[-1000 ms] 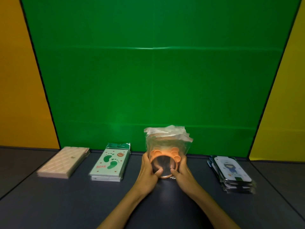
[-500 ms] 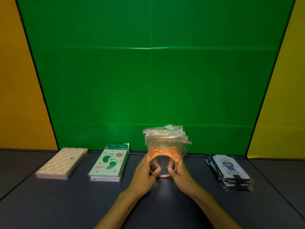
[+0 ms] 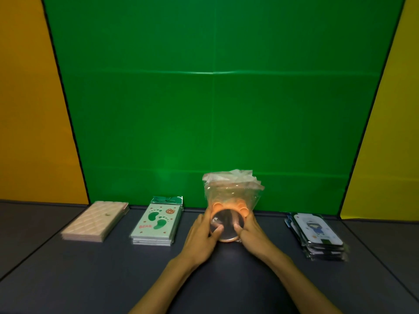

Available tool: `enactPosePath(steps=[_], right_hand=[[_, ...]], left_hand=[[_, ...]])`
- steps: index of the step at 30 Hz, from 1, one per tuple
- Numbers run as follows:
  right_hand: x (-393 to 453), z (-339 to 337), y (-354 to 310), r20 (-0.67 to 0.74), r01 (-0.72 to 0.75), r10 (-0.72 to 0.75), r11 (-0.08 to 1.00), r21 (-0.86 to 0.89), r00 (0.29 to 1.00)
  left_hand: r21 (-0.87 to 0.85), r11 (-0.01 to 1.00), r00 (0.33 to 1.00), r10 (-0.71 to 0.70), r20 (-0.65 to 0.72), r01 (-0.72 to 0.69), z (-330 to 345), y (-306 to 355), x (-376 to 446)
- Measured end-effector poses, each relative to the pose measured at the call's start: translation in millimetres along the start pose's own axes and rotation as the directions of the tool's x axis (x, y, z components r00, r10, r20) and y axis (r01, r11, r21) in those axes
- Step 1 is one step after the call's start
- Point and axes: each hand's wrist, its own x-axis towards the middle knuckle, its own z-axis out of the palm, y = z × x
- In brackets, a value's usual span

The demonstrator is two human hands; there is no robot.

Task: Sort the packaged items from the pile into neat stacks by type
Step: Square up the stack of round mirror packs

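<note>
A bundle of orange bear-eared round mirrors in clear plastic bags (image 3: 229,200) stands upright on its edge on the dark table (image 3: 108,275), near the middle. My left hand (image 3: 201,236) grips its left side and my right hand (image 3: 251,234) grips its right side, with both thumbs on the front mirror face. To the left lie a stack of mint packets printed with green footprints (image 3: 158,223) and a stack of pale pink quilted packets (image 3: 97,220). A stack of white-and-blue cartoon packets (image 3: 317,236) lies at the right.
A green backdrop (image 3: 213,98) rises straight behind the stacks, with orange and yellow walls at either side. Table seams run diagonally at the far left and far right.
Both hands still hold the mirror bundle upright at the same spot. My thumbs have shifted slightly on the front mirror. The camera has tilted a little.
</note>
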Motion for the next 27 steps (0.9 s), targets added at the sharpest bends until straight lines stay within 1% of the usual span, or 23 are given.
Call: enactPosePath(steps=[2,3,5,6,8,10,13,17,19,23,25,27], right_hand=[[-1.4,-6.1,-4.8,0.009,-0.006,0.006,1.0,0.005,1.0],[-1.0,-9.5,-6.9,0.014,-0.029,0.029,1.0,-0.004,0.999],[0.8,-14.7,-10.7,-0.001,-0.094,0.094,0.996,0.006,0.996],[1.5,-16.6,-11.7,-0.004,-0.121,0.121,0.992,0.044,0.993],[-0.2,-18.8,-13.0,0.036,-0.154,0.151,0.981,0.116,0.988],[-1.6,-19.2,-13.9,0.089,-0.174,0.164,0.978,0.116,0.982],[-3.0,-18.5,-15.6,0.126,-0.221,0.208,0.971,0.096,0.97],[-3.5,-17.1,-12.2,0.152,-0.312,0.298,0.946,0.085,0.943],[-2.2,-17.8,-9.5,0.146,-0.331,0.318,0.94,0.082,0.937],[2.9,-16.1,-7.1,0.125,-0.371,0.361,0.926,0.069,0.924],[3.3,-15.7,-10.3,0.112,-0.383,0.376,0.923,0.042,0.92],[1.7,-16.4,-14.6,0.08,-0.375,0.374,0.927,-0.002,0.924]], left_hand=[[-0.046,0.999,1.0,-0.015,0.002,0.015,-6.0,5.8,2.1],[-0.095,0.995,0.999,-0.038,0.005,0.039,-9.6,8.2,4.4],[-0.196,0.97,0.99,-0.136,0.048,0.143,-18.3,14.0,9.6],[-0.212,0.955,0.977,-0.195,0.089,0.21,-22.0,15.6,11.4],[-0.196,0.926,0.941,-0.289,0.177,0.321,-28.7,20.6,12.3],[-0.153,0.904,0.904,-0.358,0.234,0.398,-31.2,23.2,12.1],[-0.079,0.873,0.86,-0.454,0.235,0.482,-27.2,21.8,12.3],[-0.086,0.856,0.845,-0.479,0.238,0.509,-21.5,20.5,13.2],[-0.098,0.852,0.848,-0.486,0.213,0.514,-22.8,16.4,17.3],[-0.114,0.848,0.846,-0.486,0.219,0.517,-24.7,9.8,18.7],[-0.142,0.844,0.852,-0.491,0.181,0.517,-24.8,10.6,17.0],[-0.185,0.85,0.87,-0.481,0.108,0.493,-23.6,9.5,17.5]])
